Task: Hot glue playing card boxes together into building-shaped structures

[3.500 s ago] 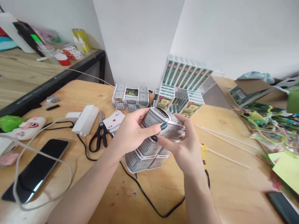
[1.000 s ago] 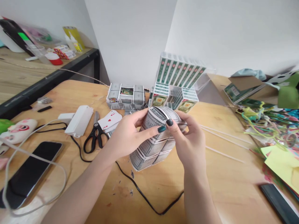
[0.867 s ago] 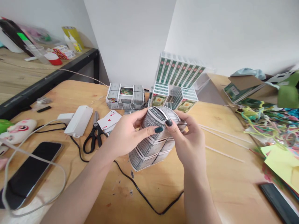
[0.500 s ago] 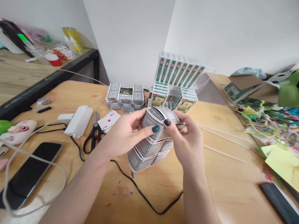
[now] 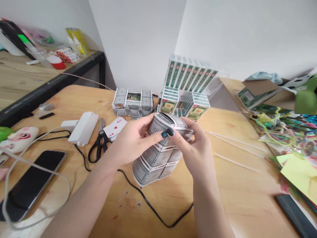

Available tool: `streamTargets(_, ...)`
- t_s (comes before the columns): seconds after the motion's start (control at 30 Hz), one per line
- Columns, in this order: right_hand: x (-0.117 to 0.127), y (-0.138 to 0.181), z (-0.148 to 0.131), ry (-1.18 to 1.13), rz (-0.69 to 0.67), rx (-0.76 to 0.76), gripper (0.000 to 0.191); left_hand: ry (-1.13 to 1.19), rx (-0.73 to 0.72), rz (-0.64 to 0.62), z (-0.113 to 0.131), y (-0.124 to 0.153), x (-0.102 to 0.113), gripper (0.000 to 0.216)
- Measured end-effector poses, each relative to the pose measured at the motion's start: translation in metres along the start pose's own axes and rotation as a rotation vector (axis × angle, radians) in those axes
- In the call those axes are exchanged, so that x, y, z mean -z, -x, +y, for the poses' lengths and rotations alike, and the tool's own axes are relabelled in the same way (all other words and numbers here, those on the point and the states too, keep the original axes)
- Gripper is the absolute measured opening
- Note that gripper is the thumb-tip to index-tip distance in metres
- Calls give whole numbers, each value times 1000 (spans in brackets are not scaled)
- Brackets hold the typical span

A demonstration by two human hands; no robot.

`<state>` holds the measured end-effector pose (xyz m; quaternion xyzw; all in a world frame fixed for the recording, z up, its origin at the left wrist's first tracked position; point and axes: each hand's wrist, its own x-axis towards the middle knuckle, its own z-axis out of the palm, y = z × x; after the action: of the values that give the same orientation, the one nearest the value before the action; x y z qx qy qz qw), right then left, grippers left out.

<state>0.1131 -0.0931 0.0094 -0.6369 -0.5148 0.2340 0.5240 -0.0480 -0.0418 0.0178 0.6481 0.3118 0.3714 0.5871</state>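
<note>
Both hands are closed on the upper part of a tower (image 5: 155, 162) of folded cards with their grey backs outward. It is held tilted at the middle of the table (image 5: 247, 188), with its lower end leaning to the left. Whether its base touches the wood cannot be told. The left hand (image 5: 131, 143) wraps the upper left side with its thumb laid across the front. The right hand (image 5: 196, 150) wraps the upper right side, and its thumb meets the left thumb at the front (both nails are dark teal). A black cable (image 5: 153, 211) runs across the table under the tower. Left of the left hand lie scissors (image 5: 99, 142), with loose cards (image 5: 115, 127) showing red pips just beside them and a white box (image 5: 83, 128) further left. Near the left edge a phone (image 5: 32, 183) lies face up with a white cable (image 5: 37, 218) looped over it. Behind the tower, against the wall, stand a block (image 5: 132, 100) of folded cards and, to its right, a stack of green packs (image 5: 188, 86). To the right, thin sticks (image 5: 235, 148) lie on the wood. Beyond them is a tangle of pipe cleaners (image 5: 284, 132). A second phone (image 5: 294, 215) lies at the lower right corner.
</note>
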Motion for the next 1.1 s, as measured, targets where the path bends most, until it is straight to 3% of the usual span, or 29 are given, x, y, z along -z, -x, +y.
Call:
streamTargets(0.27,2,-5,3,-117,-30,-116,53,82,63,-159,0,0,6,60)
streamTargets(0.7,6,-6,6,-249,-54,-124,35,-14,99,52,-3,2,5,71)
streamTargets(0.93,16,-4,6,-269,176,-133,22,-122,110,299,-8,-4,35,67)
streamTargets(1.1,21,-5,2,-299,184,-185,19,-85,129,276,-13,-7,54,56)
